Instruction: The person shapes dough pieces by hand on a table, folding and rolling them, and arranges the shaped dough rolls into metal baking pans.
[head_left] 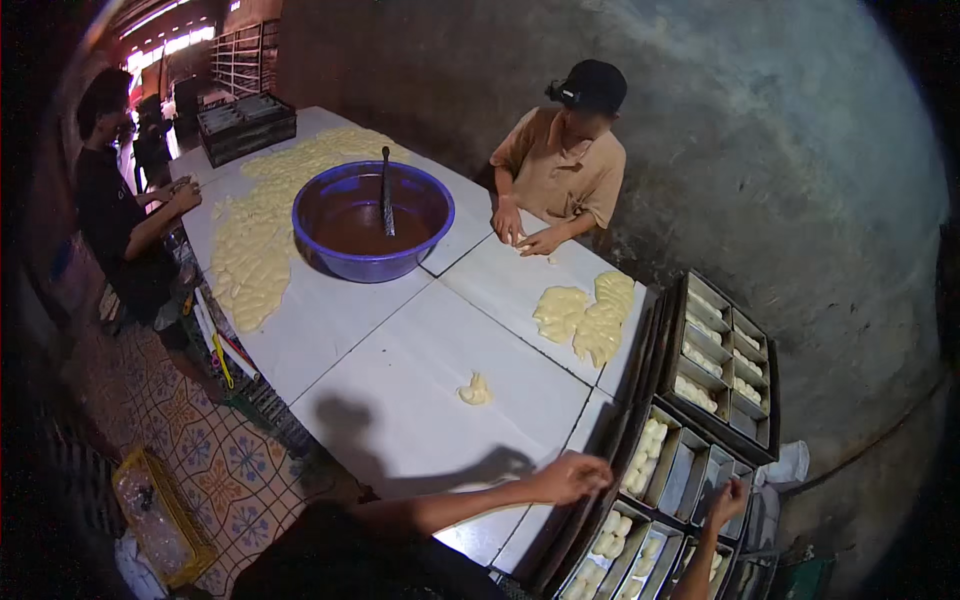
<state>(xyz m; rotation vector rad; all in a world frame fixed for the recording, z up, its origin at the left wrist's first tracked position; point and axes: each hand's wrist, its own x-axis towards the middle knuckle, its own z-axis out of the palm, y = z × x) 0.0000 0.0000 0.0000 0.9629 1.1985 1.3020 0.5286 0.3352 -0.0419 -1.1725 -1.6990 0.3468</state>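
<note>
My left hand point(572, 478) hovers over the right edge of the white tiled table point(440, 360), its fingers curled in; anything inside is hidden. My right hand point(728, 500) is above the metal loaf tins point(683, 472) at the lower right, fingers bent together, and I cannot see whether they hold anything. Several tins contain rows of pale dough pieces point(645, 455); the ones around my right hand look bare inside. On the table, a small dough lump point(476, 389) lies left of my left hand. Larger flattened dough pieces point(590, 315) rest farther off at the table's right side.
A purple basin point(373, 268) of brownish liquid, with a dark-handled tool point(387, 190) standing in it, sits mid-table beside a wide spread of dough point(250, 260). One co-worker point(570, 160) handles dough opposite; another point(115, 200) stands left. More filled tins point(700, 350) stand by the wall.
</note>
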